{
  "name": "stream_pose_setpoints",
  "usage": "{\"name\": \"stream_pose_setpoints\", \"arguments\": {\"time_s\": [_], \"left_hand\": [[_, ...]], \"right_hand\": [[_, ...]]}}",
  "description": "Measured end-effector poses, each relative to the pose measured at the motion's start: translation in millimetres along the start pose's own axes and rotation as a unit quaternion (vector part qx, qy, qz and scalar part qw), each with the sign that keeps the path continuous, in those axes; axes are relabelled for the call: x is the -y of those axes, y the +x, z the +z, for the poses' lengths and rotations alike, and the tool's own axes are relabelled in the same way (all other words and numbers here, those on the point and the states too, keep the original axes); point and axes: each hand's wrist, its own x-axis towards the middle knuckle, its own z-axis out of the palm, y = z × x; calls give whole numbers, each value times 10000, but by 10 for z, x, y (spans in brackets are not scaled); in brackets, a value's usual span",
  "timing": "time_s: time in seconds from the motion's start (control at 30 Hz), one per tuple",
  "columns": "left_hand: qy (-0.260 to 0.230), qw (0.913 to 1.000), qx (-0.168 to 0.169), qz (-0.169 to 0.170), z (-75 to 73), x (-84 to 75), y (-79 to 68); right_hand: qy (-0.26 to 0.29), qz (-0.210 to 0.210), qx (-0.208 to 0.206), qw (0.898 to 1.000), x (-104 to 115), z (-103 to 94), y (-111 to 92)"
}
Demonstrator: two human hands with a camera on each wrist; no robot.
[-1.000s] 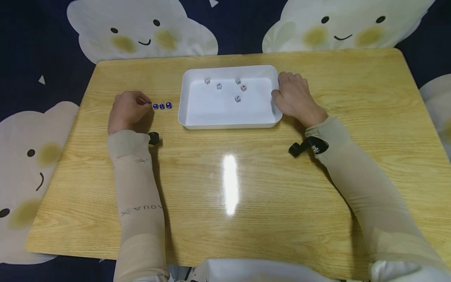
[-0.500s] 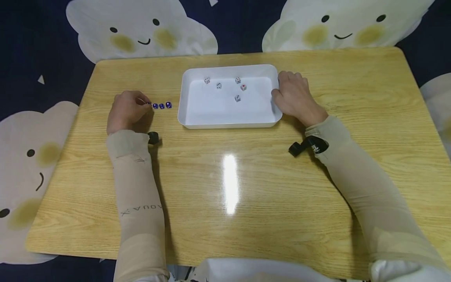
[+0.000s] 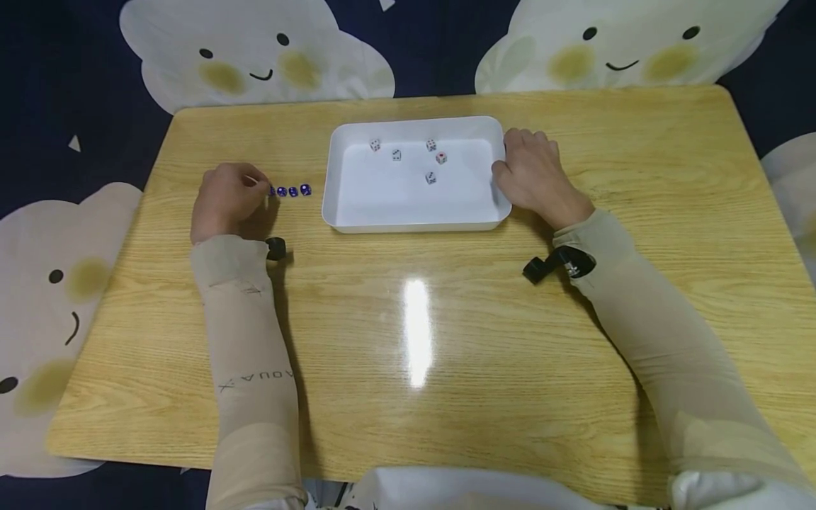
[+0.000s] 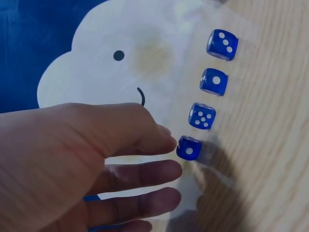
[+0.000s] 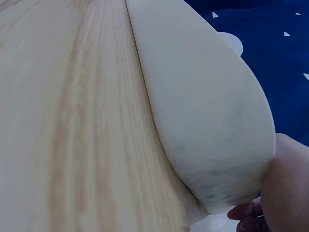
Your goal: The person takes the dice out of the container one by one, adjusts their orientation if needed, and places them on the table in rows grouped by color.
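Toward the far left corner of the wooden surface (image 3: 357, 319), four blue cubic dice (image 4: 213, 81) were lined up beside the loosely extended left grip (image 3: 226, 202); a white rectangular tray (image 3: 408, 205) was pinched by the right grip (image 3: 535, 173).

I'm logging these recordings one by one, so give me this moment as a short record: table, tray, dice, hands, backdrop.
Table: wooden
Tray: white, on the table, five white dice inside
Blue dice: four in a row on the table, left of the tray
Left hand: fingertips right by the blue die farthest from the tray; contact unclear
Right hand: grips the tray's right end
Backdrop: dark blue cloth with white clouds
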Motion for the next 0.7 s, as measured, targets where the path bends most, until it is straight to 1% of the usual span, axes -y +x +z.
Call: {"name": "stream_pose_setpoints", "arguments": {"time_s": [0.23, 0.43, 0.53, 0.7], "left_hand": [[-113, 9998, -179, -33, -19, -20, -4], [-400, 9978, -521, -58, -47, -65, -39], [-513, 9962, -701, 24, -68, -119, -51], [-539, 9935, -939, 346, -83, -218, -56]], "right_hand": [[-6, -31, -41, 10000, -9, 7, -2], [-4, -53, -74, 10000, -9, 12, -6], [-8, -54, -78, 10000, -9, 10, -7], [-17, -22, -32, 10000, -4, -3, -6]]}}
